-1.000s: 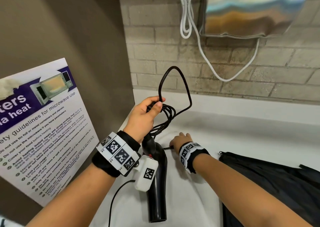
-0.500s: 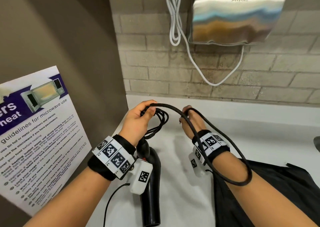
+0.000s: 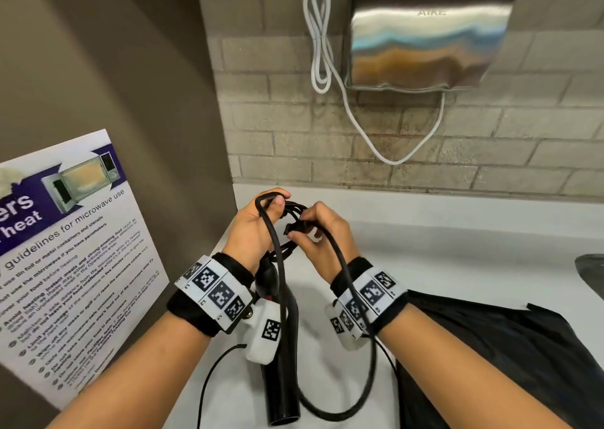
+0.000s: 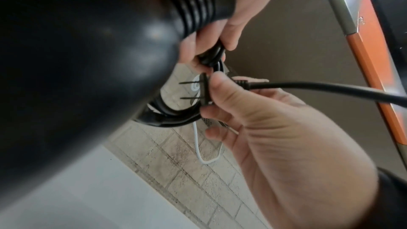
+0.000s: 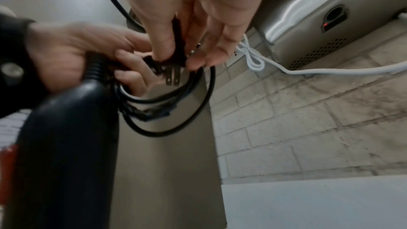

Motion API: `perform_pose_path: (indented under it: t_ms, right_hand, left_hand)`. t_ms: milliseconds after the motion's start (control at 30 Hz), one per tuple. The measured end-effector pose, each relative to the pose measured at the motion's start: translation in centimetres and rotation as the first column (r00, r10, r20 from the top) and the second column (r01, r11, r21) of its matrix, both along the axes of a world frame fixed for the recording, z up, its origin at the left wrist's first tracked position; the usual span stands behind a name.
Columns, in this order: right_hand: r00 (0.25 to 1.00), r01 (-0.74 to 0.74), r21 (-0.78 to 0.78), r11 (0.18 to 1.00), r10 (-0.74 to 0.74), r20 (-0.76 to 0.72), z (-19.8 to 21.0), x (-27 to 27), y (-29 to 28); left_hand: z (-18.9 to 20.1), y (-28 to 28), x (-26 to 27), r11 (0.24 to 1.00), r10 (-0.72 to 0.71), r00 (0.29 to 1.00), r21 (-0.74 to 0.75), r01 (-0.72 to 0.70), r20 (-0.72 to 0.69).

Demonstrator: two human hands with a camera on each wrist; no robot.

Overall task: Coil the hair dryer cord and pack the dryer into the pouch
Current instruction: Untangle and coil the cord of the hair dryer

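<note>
Black cord (image 3: 354, 340) loops sat bunched in your left hand (image 3: 253, 232) above the dryer (image 3: 281, 347), your right hand (image 3: 322, 232) pinching the plug (image 4: 203, 91). One long loop hung loose, probably snagging your wristband; the pouch (image 3: 510, 363) lay at the counter's right edge.

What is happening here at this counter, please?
A person is winding up the thick black cord of a glossy black hair dryer. The left hand holds the gathered loops at the top of the dryer's handle. The right hand pinches the black two-prong plug next to those loops. One long loop hangs below the right wrist, so the coiling is not finished. The black fabric pouch lies on the white counter to the right, and the dryer is not yet in it.
</note>
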State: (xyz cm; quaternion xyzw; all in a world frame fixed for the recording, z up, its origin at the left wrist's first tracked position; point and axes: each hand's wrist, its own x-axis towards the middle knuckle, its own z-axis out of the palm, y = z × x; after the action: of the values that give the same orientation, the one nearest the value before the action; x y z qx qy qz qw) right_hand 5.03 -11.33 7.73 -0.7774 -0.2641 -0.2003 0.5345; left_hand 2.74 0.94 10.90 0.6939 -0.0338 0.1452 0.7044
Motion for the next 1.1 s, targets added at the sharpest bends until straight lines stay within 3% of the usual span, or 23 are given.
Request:
perform_pose_path:
  t_ms: [133, 300, 467, 667, 800, 933, 1033, 1100]
  right_hand:
    - [0.995, 0.093, -0.074, 0.993, -0.090, 0.040, -0.3, 1.1, 0.7]
    - [0.976, 0.173, -0.146, 0.974, -0.150, 0.157, 0.0, 1.9, 1.3]
    - [0.990, -0.015, -0.195, 0.981, -0.013, -0.143, 1.5, 2.8, 1.1]
    - [0.995, -0.095, -0.324, 0.941, 0.084, -0.045, 1.0, 3.4, -0.6]
    - [0.999, -0.026, -0.521, 0.853, 0.009, -0.034, -1.2, 5.2, -4.2]
    - [0.949, 0.020, -0.579, 0.815, -0.198, -0.246, -4.6, 7.0, -6.9]
    - [0.800, -0.069, -0.623, 0.780, -0.330, -0.501, -7.3, 7.7, -7.5]
    - [0.741, -0.144, -0.634, 0.760, -0.342, -0.578, -8.0, 7.4, -7.3]
  left_hand:
    - [0.2, 0.0, 0.0, 0.996, -0.011, 0.997, -0.088, 0.004, -0.079]
    - [0.6, -0.5, -0.5, 0.994, -0.088, 0.990, -0.080, 0.080, -0.110]
    - [0.4, -0.5, -0.4, 0.998, -0.063, 0.996, -0.026, 0.061, -0.068]
    - [-0.3, 0.4, 0.0, 0.997, -0.076, 0.997, -0.027, 0.076, -0.008]
    - [-0.6, 1.4, 0.0, 0.997, -0.064, 0.998, -0.045, 0.064, 0.003]
    - [-0.5, 1.2, -0.2, 0.998, -0.063, 0.998, -0.022, 0.064, 0.013]
    - [-0.2, 0.7, -0.3, 0.998, -0.048, 0.999, -0.041, 0.048, -0.002]
    - [-0.2, 0.3, -0.3, 0.998, -0.048, 0.999, -0.040, 0.047, -0.013]
